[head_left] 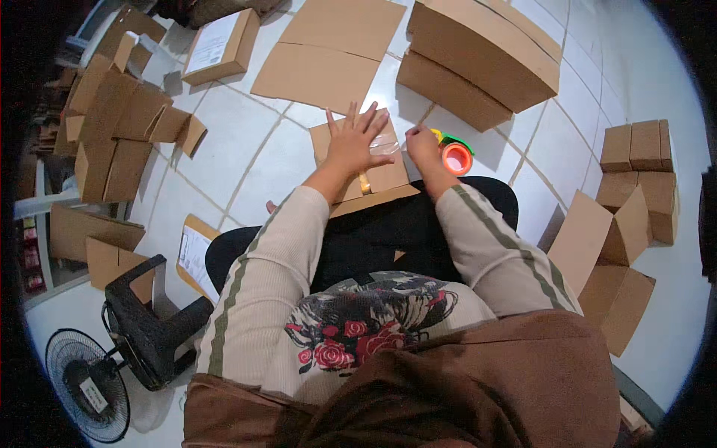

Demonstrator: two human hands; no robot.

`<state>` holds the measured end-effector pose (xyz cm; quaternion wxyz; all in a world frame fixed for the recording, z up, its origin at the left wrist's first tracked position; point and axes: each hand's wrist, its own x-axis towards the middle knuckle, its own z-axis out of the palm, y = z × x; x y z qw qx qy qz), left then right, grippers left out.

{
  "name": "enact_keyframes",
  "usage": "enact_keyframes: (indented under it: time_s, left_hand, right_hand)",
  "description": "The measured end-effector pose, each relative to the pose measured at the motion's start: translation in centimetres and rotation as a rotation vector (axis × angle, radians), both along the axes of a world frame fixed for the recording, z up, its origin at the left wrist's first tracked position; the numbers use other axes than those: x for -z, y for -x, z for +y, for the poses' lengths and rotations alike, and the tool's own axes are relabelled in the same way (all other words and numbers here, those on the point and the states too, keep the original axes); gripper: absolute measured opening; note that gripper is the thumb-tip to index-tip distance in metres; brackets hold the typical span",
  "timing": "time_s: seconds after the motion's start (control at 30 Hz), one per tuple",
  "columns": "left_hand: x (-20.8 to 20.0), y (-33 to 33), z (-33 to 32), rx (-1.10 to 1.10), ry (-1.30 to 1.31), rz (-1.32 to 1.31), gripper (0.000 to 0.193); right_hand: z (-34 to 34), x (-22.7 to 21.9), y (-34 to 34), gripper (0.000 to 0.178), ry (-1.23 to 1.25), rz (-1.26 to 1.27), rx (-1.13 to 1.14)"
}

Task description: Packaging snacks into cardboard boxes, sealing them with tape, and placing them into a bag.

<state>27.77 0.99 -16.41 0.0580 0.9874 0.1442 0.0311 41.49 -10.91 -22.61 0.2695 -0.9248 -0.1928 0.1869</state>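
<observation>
My left hand [351, 146] lies with spread fingers across a small brown cardboard box [391, 176] in front of my lap. A shiny strip of clear tape [385, 143] shows on the box beside those fingers. Just right of the box, my right hand [424, 151] is closed at the yellow end of a tape dispenser [457, 158] with a green body and an orange roll; the fingers hide most of its grip. A flap of the box points toward my knees.
A flat cardboard sheet [321, 56] lies beyond the box. Large cardboard stacks [485, 63] stand far right, with opened boxes [112, 123] at left and stacked boxes [635, 179] at right. A clipboard [196, 254] and a fan [88, 384] are near my left side.
</observation>
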Motion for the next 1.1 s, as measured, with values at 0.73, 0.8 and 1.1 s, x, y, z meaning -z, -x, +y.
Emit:
enact_keyframes:
  time_s: [0.73,0.8,1.1]
  left_hand:
    - [-1.0,9.1,0.7,-0.319,0.783,-0.118,0.059]
    - [-1.6,7.9,-0.5,-0.489,0.611,-0.118,0.04]
    - [0.3,6.5,0.9,-0.67,0.547,-0.255,0.032]
  right_hand:
    - [0.0,-7.1,3.4,0.037,0.113,-0.034,-0.536]
    - [-0.2,-5.9,3.2,0.034,0.131,-0.22,-0.493]
    - [2.2,-5.8,3.3,0.06,0.113,-0.147,-0.406]
